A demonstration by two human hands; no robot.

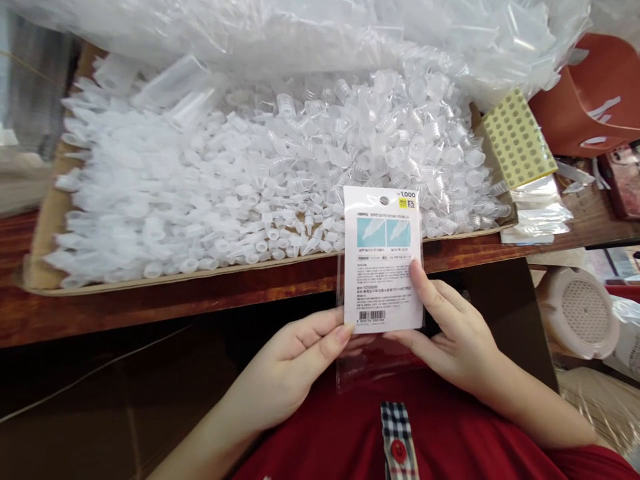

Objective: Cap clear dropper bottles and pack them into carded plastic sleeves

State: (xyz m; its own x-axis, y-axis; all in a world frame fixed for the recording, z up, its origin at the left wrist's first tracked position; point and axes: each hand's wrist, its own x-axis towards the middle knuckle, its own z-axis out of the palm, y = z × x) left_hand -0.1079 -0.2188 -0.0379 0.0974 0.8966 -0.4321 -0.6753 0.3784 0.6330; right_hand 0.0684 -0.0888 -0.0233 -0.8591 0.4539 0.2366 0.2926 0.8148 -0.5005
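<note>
A white printed card [383, 267] with two small blue pictures and a barcode sits inside a clear plastic bag [347, 373], which extends below the card. Pinching the bag's lower left side is my left hand [295, 367], thumb in front at the card's corner. My right hand [450, 327] grips the lower right, with its index finger along the card's edge and its thumb near the bottom. Both hands are closed on the package in front of the red shirt. Behind it lies a shallow cardboard tray [125, 288] heaped with translucent nozzle caps [210, 193] and small clear bottles [380, 127].
Large clear plastic bags [300, 33] cover the back of the table. To the right are a yellow patterned block [520, 137] on a stack of clear sleeves [540, 210], and an orange bin [595, 87]. A round pale stool-like object [580, 310] stands lower right.
</note>
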